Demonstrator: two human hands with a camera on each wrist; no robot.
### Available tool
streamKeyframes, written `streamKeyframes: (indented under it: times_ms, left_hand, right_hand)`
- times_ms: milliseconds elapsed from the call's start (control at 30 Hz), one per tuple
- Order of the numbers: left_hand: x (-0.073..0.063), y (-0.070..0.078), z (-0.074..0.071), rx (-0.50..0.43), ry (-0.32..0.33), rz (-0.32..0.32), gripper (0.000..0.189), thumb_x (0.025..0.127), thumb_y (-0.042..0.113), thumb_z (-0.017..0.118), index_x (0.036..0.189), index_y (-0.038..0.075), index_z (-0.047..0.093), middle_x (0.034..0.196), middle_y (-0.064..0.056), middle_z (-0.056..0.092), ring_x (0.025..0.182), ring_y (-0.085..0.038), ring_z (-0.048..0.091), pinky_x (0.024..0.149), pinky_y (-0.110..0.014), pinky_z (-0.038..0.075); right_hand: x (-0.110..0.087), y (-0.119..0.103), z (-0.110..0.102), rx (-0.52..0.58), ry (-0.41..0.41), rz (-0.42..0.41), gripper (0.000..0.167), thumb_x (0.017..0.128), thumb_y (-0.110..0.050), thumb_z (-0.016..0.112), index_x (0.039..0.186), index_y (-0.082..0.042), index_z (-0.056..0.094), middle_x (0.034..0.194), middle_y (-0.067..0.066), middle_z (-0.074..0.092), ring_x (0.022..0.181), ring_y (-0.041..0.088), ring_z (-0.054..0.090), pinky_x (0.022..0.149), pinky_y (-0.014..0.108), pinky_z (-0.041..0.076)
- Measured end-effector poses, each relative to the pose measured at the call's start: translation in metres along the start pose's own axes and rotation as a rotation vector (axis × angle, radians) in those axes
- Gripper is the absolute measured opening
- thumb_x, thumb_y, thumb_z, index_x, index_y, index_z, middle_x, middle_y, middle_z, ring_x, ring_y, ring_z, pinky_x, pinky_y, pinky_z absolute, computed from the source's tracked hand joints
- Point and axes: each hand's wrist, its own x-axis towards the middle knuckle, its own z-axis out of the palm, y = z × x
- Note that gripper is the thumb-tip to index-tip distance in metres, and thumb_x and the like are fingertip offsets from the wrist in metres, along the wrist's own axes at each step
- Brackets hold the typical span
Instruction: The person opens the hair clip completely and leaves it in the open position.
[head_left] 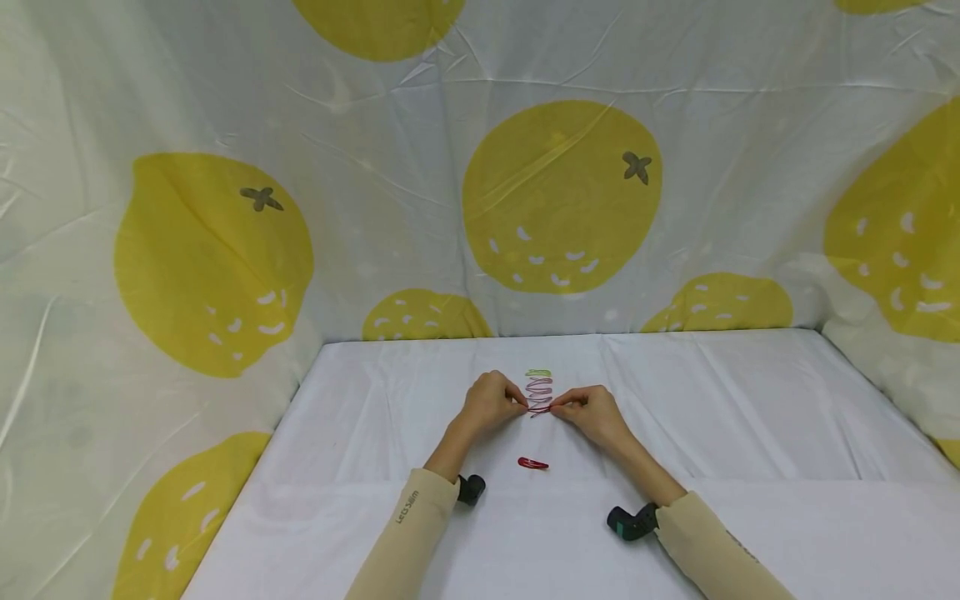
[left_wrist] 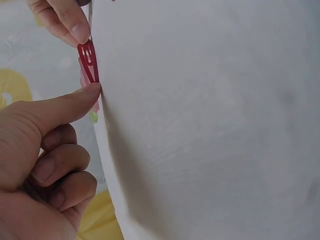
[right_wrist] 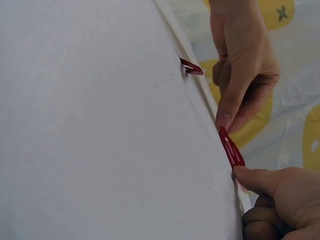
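Note:
A red snap hair clip (head_left: 539, 409) lies crosswise between the two hands, at the near end of a column of pink hair clips (head_left: 540, 382) and a green hair clip (head_left: 538, 372). My left hand (head_left: 491, 402) pinches its narrow end, thumb on top, the other fingers curled under. At the wider end my right hand (head_left: 592, 412) pinches it between thumb and fingers. The left wrist view shows the red clip (left_wrist: 88, 61) held close over the pink ones. A second red hair clip (head_left: 533, 463) lies nearer on the cloth, apart from both hands.
A white cloth (head_left: 750, 417) covers the table. Behind it hangs a pale curtain (head_left: 390, 167) printed with yellow fruit. Black wrist-worn devices (head_left: 632, 522) stick out from the beige sleeves (head_left: 408, 533).

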Motion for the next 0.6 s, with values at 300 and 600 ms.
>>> streamKeyframes:
  times_ms: [300, 600]
  left_hand:
    - [-0.0006, -0.0032, -0.0014, -0.052, -0.003, -0.021, 0.004, 0.086, 0.012, 0.084, 0.085, 0.008, 0.085, 0.073, -0.002, 0.069, 0.071, -0.01, 0.05, 0.061, -0.022, 0.037]
    - [-0.0057, -0.0086, -0.0067, -0.067, 0.017, -0.034, 0.004, 0.084, 0.013, 0.086, 0.085, 0.009, 0.085, 0.066, 0.002, 0.061, 0.067, -0.01, 0.049, 0.059, -0.022, 0.037]
  right_hand:
    - [-0.0014, -0.0017, 0.0002, -0.005, 0.005, -0.014, 0.006, 0.088, -0.01, 0.081, 0.092, -0.005, 0.083, 0.058, -0.008, 0.048, 0.059, 0.007, 0.04, 0.055, 0.021, 0.03]
    - [-0.0034, -0.0024, -0.0041, -0.004, -0.019, 0.019, 0.009, 0.087, -0.012, 0.082, 0.095, -0.006, 0.083, 0.06, -0.009, 0.05, 0.062, 0.008, 0.039, 0.058, 0.022, 0.031]
